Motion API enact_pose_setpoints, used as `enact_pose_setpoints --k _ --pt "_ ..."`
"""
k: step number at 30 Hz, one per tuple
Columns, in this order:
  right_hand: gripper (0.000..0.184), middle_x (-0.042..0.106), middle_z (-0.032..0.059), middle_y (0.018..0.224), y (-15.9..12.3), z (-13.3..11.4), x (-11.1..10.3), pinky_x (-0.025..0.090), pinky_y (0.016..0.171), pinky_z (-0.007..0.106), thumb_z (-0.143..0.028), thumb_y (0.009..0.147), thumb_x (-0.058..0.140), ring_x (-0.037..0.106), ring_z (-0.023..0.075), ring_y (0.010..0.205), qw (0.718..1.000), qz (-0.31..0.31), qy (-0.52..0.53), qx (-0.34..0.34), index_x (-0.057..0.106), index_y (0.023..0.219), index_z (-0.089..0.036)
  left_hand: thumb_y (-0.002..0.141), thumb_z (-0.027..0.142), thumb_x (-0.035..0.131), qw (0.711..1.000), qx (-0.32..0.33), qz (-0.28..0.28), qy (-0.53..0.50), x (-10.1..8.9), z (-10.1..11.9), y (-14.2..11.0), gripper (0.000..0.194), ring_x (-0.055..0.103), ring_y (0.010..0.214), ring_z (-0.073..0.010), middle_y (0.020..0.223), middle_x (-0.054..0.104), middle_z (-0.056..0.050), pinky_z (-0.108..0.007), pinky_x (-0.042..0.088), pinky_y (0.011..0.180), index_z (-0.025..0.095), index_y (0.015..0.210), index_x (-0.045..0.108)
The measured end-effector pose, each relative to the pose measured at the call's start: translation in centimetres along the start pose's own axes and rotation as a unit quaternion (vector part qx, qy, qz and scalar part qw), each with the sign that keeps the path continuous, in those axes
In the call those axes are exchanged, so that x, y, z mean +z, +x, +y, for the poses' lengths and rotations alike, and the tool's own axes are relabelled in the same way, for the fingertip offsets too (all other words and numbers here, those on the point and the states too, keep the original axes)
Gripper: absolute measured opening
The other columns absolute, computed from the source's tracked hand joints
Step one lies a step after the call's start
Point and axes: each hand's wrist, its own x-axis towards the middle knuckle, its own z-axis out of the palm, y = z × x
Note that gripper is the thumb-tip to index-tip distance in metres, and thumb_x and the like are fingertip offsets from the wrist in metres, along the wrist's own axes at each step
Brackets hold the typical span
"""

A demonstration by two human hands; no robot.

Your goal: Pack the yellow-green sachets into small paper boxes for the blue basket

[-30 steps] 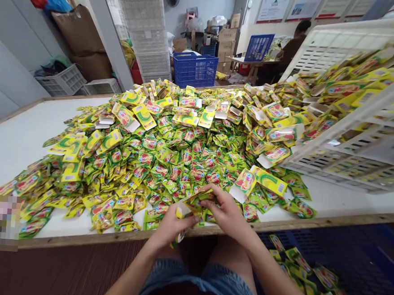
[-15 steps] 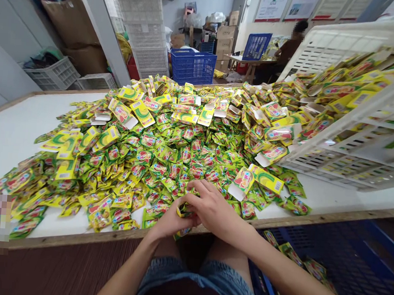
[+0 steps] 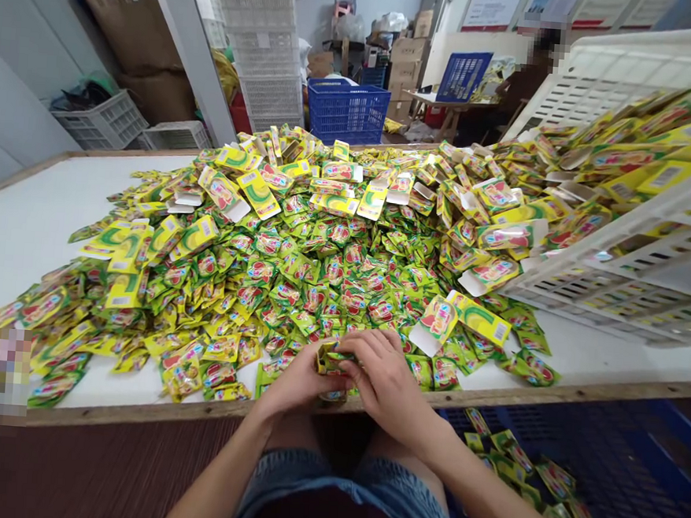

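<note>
At the near edge of the table, my left hand (image 3: 295,386) is closed around a small yellow carton (image 3: 323,360), whose dark open end shows. My right hand (image 3: 385,376) bends over it from the other side, with thumb and fingers pinching a green sachet (image 3: 336,356) at the carton's mouth. My fingers hide most of the carton and part of the sachet. Just beyond both hands spreads a heap of green and yellow sachets (image 3: 326,277). A yellow and green carton (image 3: 436,324) with a white flap lies right of my right hand.
More cartons (image 3: 258,194) lie over the heap on the white table (image 3: 22,228). At right, a tilted white crate (image 3: 602,308) spills cartons. Below the table's right side is a blue crate (image 3: 632,468) with sachets. A person (image 3: 526,86) sits farther back.
My right fingers have shifted at the carton's mouth, so its open end and the green sachet now show. The whole scene sits slightly farther right in view.
</note>
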Motion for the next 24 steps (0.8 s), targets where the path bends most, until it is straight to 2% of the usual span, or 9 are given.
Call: enact_pose_setpoints --k 3,8,12,15,21,24 --pt "0.012 0.062 0.0065 0.096 -0.1 -0.1 0.1 0.034 0.086 0.037 -0.019 0.091 0.048 0.052 0.0207 0.094 1.0 0.016 -0.017 0.015 0.058 0.098 -0.019 0.065 0.025 0.074 0.999 -0.002 0.04 0.018 0.1 -0.4 -0.4 0.032 0.058 0.084 -0.0216 0.088 0.067 -0.003 -0.028 0.045 0.077 0.015 0.095 0.066" --pt "0.01 0.059 0.0079 0.107 0.1 -0.3 0.5 0.034 0.089 0.04 -0.02 0.088 0.054 0.046 0.0246 0.106 0.998 0.01 -0.057 0.019 0.062 0.093 -0.021 0.068 0.022 0.072 0.996 0.039 0.077 0.025 0.5 -0.9 -1.1 0.031 0.058 0.092 -0.0225 0.097 0.067 -0.004 -0.028 0.044 0.083 0.016 0.098 0.064" --pt "0.007 0.057 0.0089 0.109 0.4 -0.3 0.6 0.035 0.087 0.041 -0.026 0.086 0.058 0.046 0.0258 0.106 0.996 -0.002 -0.086 0.02 0.063 0.086 -0.02 0.07 0.025 0.071 0.994 0.027 0.105 -0.002 0.8 -1.6 -1.5 0.035 0.058 0.087 -0.0208 0.094 0.066 -0.004 -0.027 0.045 0.078 0.016 0.101 0.061" --pt "0.012 0.057 0.0089 0.109 0.5 -0.3 0.6 0.036 0.086 0.041 -0.03 0.083 0.062 0.047 0.0254 0.104 0.995 -0.003 -0.094 0.02 0.061 0.084 -0.018 0.073 0.027 0.068 0.994 0.025 0.108 -0.016 1.0 -2.1 -1.6 0.036 0.057 0.087 -0.02 0.098 0.066 -0.005 -0.027 0.044 0.078 0.015 0.106 0.058" --pt "0.006 0.061 0.0052 0.11 0.9 -0.3 1.2 0.029 0.092 0.042 -0.022 0.083 0.064 0.048 0.0236 0.107 0.994 0.039 -0.105 0.015 0.06 0.081 -0.018 0.074 0.03 0.067 0.994 0.044 0.103 0.017 1.0 -2.0 -1.5 0.025 0.057 0.087 -0.0207 0.093 0.066 -0.004 -0.029 0.045 0.08 0.015 0.094 0.063" --pt "0.004 0.061 0.0037 0.112 1.1 0.0 1.4 0.027 0.095 0.043 -0.023 0.082 0.065 0.046 0.0236 0.11 0.996 0.025 -0.09 -0.013 0.063 0.084 -0.021 0.073 0.029 0.068 0.994 0.043 0.095 0.017 0.8 -2.1 -1.3 0.027 0.058 0.09 -0.022 0.095 0.067 -0.005 -0.03 0.045 0.081 0.016 0.097 0.063"
